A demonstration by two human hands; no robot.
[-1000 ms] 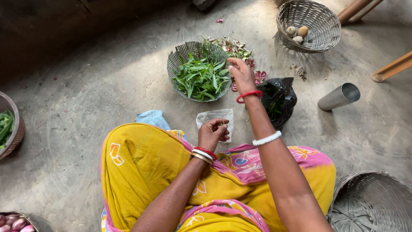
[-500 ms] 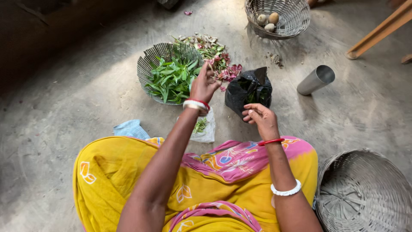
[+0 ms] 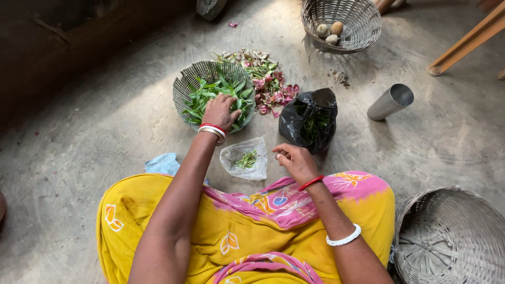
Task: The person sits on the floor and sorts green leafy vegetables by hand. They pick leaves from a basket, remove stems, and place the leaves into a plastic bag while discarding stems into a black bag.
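The left hand (image 3: 220, 111) is resting palm-down with spread fingers on the green leaves (image 3: 210, 94) in the round mesh basket (image 3: 185, 84); whether the fingers are pinching a stalk underneath cannot be told from above. The leaves are lying directly under and beyond that hand, their long blades pointing mostly away from the person, so the left hand is the nearer one by far. The right hand (image 3: 295, 162) is hovering loosely curled near the knee, fingertips drawn together, and whether anything small is sitting between them cannot be told. Between the two hands a clear plastic bag (image 3: 245, 158) with a few green trimmings is lying flat on the floor, just short of the basket. Just beyond the right hand a black plastic bag (image 3: 309, 122) is standing open with more greens inside. Past the basket's far right rim a heap of pink and green scraps (image 3: 269, 79) is spreading over the floor. Farther out, a steel tumbler (image 3: 390, 102) is lying on its side, a wicker basket (image 3: 342, 23) is holding a few potatoes, and a large empty wicker basket (image 3: 452, 236) is sitting by the right knee.
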